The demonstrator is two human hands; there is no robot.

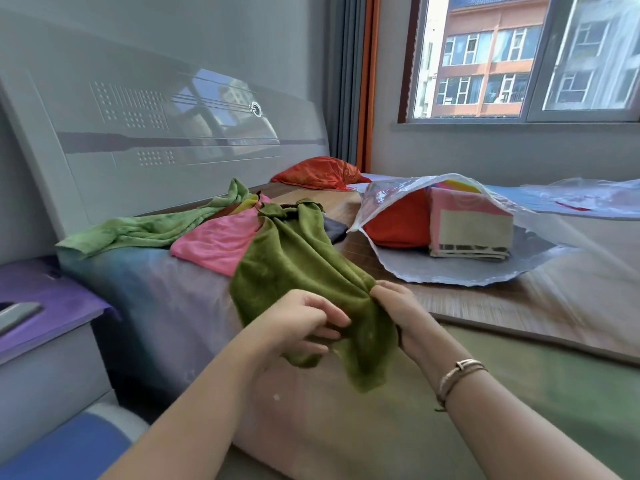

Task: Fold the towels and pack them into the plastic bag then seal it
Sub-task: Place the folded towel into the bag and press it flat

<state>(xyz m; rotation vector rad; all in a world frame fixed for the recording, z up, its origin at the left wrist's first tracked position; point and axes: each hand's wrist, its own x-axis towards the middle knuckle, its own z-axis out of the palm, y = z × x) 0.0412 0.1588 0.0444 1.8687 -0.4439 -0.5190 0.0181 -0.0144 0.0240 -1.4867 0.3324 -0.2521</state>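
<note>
An olive-green towel [294,261] stretches from the pile on the bed toward me. My left hand [304,323] grips its near end with curled fingers. My right hand [398,306] pinches the towel's right edge. Behind it lie a pink towel [218,240], a light green towel [145,226] and a dark cloth [334,228], all unfolded. To the right, a clear plastic bag [450,268] lies open on the bed, holding a folded red towel [398,223] and a folded pink-and-beige towel [471,226].
The grey headboard [156,133] rises behind the pile. A red pillow [318,173] sits at the bed's far corner. A nightstand with a purple cover [45,306] stands at the left. Another plastic sheet [571,195] lies under the window.
</note>
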